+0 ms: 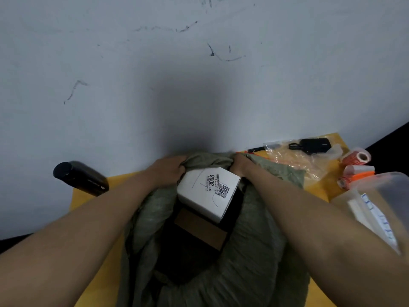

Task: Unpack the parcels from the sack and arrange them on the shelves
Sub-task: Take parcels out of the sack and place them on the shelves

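Both hands — left hand [169,171], right hand [240,166] — pinched the far rim of the green sack [261,240]; between them sat a white box [208,192] (brown parcel [199,229] just below).

Two bare forearms, no sleeves, bare hands

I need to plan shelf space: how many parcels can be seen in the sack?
2. A white box lies at the sack's mouth; a brown box lies under it, deeper. More may be hidden below.
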